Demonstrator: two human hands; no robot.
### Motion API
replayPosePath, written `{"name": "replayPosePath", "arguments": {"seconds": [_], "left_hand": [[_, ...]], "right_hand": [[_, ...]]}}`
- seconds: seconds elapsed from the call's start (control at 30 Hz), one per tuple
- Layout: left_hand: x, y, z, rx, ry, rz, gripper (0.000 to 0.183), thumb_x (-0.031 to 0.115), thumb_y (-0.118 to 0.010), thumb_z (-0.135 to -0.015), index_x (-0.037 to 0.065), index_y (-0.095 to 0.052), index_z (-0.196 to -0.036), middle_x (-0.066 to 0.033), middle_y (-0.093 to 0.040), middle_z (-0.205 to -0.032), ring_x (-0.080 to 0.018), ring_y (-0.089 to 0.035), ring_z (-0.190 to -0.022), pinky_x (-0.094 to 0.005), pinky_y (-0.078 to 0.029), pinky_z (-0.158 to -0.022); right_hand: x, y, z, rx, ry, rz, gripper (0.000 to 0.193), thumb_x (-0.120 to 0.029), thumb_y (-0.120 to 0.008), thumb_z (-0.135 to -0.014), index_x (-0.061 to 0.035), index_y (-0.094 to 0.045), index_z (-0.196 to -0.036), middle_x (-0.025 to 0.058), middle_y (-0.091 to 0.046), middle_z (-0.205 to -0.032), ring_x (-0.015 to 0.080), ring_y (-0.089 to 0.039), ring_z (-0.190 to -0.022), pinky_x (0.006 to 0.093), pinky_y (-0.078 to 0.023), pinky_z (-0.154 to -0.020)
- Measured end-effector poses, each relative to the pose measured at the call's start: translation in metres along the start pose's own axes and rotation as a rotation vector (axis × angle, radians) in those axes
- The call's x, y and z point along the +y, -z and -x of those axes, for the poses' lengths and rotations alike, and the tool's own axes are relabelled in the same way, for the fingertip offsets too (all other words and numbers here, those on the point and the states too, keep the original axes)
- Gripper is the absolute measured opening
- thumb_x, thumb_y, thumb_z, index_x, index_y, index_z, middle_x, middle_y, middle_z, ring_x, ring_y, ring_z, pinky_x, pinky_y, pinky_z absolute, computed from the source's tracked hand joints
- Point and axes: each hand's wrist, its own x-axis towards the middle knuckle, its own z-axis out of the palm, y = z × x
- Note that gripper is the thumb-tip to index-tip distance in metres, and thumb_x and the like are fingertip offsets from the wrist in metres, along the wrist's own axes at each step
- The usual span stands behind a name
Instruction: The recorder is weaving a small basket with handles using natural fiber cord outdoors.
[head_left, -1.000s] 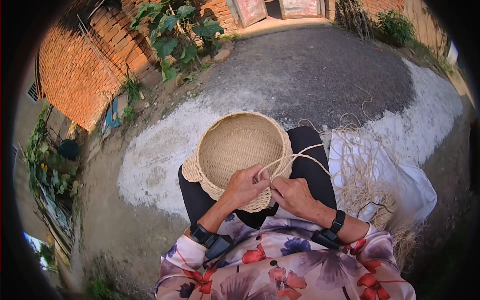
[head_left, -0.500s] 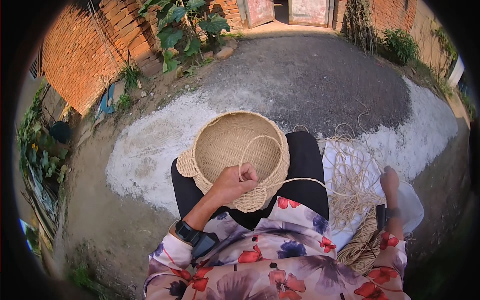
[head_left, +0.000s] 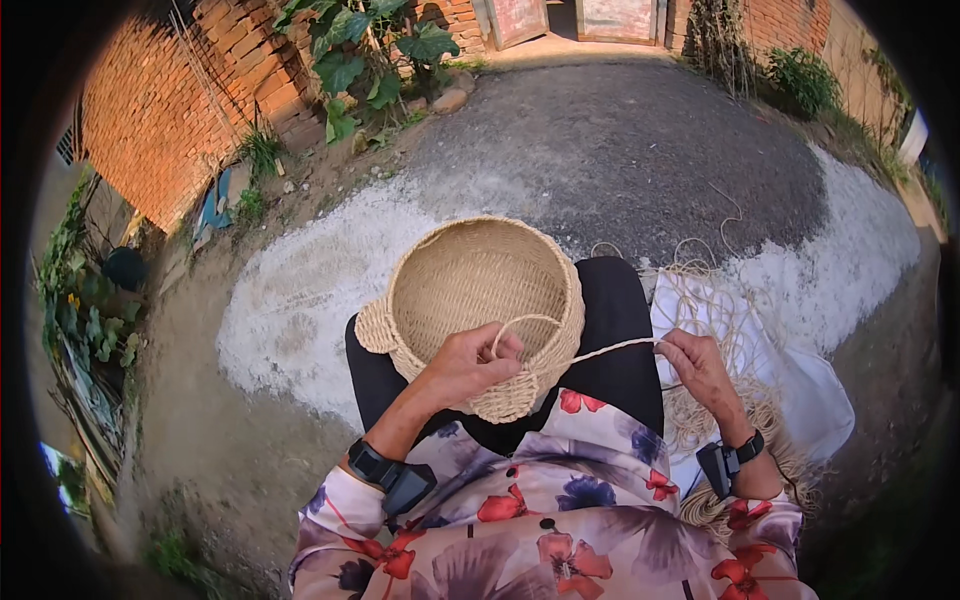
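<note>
In the yard, a basket is sitting on the lap; left fingers are pinching a cord loop, right fingers are gripping cord stretching sideways to the lap's right edge.

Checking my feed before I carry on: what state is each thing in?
Woven basket: unlidded, mouth up
Left hand: curled at the woven basket, grip unclear
Right hand: pinching the cord
Cord: nearly straight between woven basket and right hand
Loose cord pile: tangled
White sheet: rumpled
Double door: partly open
</note>
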Motion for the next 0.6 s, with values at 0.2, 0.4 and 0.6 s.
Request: {"name": "replayPosePath", "arguments": {"seconds": [0.2,0.4,0.6], "left_hand": [[0.014,0.003,0.016,-0.028,-0.038,-0.128,0.038,0.024,-0.069,-0.082,0.009,-0.059,-0.116,-0.0086,-0.066,-0.091,-0.0190,-0.064,-0.082,-0.0316,-0.051,-0.073],[0.022,-0.014,0.032,-0.035,-0.240,-0.621,0.060,0.035,-0.075,-0.070,0.015,-0.055,-0.122,-0.0134,-0.065,-0.111,-0.0318,-0.062,-0.100,-0.0420,-0.048,-0.084],[0.020,-0.021,0.033,0.011,-0.273,-0.662,0.063,0.034,-0.077,-0.066,0.015,-0.055,-0.122,-0.0128,-0.065,-0.111,-0.0318,-0.062,-0.100,-0.0427,-0.046,-0.084]], "right_hand": [[0.145,0.145,0.052,0.654,-0.783,0.828,0.020,-0.021,-0.059,-0.082,-0.0040,-0.067,-0.088,0.0122,-0.067,-0.079,0.0296,-0.063,-0.072,0.0432,-0.047,-0.069],[0.066,0.076,0.014,0.140,-0.167,0.735,0.058,-0.010,-0.071,-0.066,-0.0090,-0.056,-0.122,0.0136,-0.058,-0.111,0.0336,-0.055,-0.105,0.0477,-0.044,-0.086],[-0.088,-0.051,-0.021,-0.073,0.433,0.457,0.043,-0.020,-0.072,-0.074,-0.0043,-0.057,-0.112,0.0125,-0.058,-0.100,0.0297,-0.054,-0.095,0.0405,-0.042,-0.084]]}}
